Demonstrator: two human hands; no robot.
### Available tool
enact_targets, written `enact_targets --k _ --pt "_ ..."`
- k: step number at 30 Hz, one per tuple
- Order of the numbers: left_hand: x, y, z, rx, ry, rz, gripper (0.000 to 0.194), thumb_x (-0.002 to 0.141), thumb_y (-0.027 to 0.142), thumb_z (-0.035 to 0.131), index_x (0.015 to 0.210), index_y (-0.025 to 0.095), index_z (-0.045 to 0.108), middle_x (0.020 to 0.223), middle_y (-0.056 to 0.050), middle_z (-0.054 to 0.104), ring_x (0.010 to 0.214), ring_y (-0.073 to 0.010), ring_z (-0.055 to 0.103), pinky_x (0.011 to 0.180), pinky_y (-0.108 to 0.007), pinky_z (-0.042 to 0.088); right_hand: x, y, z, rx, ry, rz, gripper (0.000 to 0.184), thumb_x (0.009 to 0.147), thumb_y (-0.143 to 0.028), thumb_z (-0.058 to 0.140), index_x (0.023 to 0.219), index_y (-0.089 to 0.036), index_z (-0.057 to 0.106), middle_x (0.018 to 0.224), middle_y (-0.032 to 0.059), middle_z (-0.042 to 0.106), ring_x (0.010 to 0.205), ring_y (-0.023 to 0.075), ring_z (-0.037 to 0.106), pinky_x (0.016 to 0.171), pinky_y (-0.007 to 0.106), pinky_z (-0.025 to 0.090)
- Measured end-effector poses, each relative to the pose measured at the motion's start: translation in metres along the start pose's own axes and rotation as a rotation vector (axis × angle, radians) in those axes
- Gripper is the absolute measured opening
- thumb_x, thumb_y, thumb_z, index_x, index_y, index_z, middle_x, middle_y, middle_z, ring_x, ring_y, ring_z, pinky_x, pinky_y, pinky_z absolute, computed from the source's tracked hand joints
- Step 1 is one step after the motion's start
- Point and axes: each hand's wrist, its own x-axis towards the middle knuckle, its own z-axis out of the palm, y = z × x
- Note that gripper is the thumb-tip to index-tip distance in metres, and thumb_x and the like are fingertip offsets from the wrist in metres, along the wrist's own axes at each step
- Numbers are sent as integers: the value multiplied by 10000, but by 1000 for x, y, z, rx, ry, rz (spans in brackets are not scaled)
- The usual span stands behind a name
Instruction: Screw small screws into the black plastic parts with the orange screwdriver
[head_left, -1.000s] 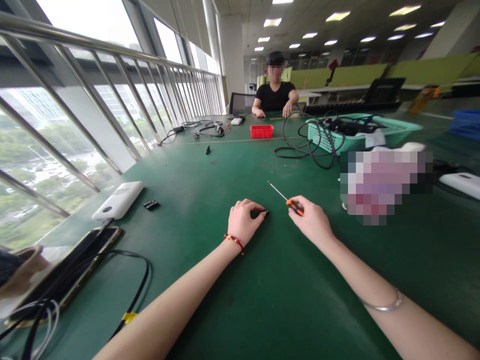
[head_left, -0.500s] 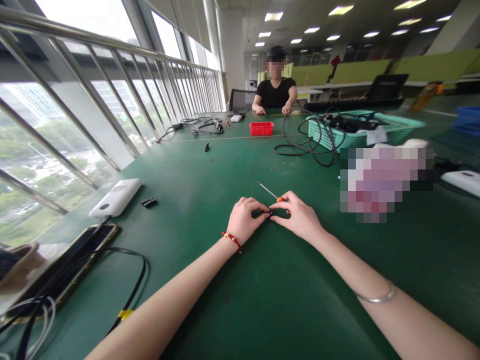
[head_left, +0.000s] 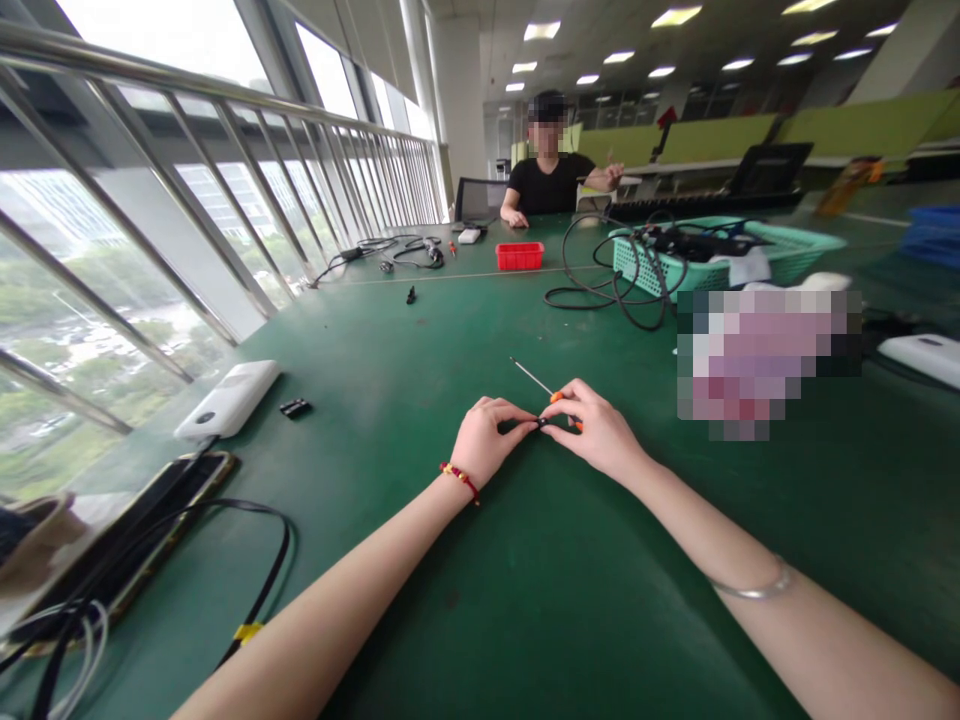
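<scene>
My left hand [head_left: 486, 436] is closed, its thumb and fingertips pinching a small black part [head_left: 541, 424] just over the green table [head_left: 420, 380]. The part is too small for me to name. Facing it, my right hand [head_left: 602, 432] is also closed, with thumb and fingertip at the part's other side. That same hand keeps a screwdriver [head_left: 534, 376] tucked in its fingers. The thin metal shaft points up and left, away from the part. Pieces of the orange handle show between the fingers; the rest is hidden.
On the left lie a black slotted piece [head_left: 295, 408], a white power bank [head_left: 231, 398] and a phone [head_left: 127, 540] with cables. Farther off are a small black piece [head_left: 411, 295], a red tray [head_left: 520, 256] and a green basket [head_left: 637, 265] of cables. A person [head_left: 547, 185] sits opposite.
More of the small black part shows between my fingertips now. My hands have barely shifted. The person opposite has raised one hand off the table, out to the side.
</scene>
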Motion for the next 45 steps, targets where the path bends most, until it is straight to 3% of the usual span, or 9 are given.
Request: enact_targets --k 6,20,26,45 --pt "-1 2 2 162 -20 67 151 839 261 572 908 219 699 879 -26 677 854 -183 557 795 -316 448 -1 -3 -1 17 -12 17 123 777 -316 603 838 -227 662 950 27 531 682 107 545 614 247 457" --pt "-4 6 3 320 -4 135 105 814 235 576 835 220 677 878 -14 666 876 -185 552 770 -323 426 -1 -6 -2 -12 -35 66 116 755 -317 610 816 -234 664 971 18 543 732 121 562 617 250 450" --pt "-4 4 4 331 0 163 121 838 252 563 850 219 679 889 -10 668 870 -179 551 762 -320 430 0 -3 0 10 -27 38 154 768 -320 609 897 -269 675 952 11 541 694 112 555 596 245 443" --pt "-3 4 4 298 -44 129 108 765 163 583 849 205 636 894 -14 657 863 -180 559 793 -323 453 1 5 2 59 1 -45 92 768 -297 639 810 -240 697 901 19 574 728 132 577 609 251 439"
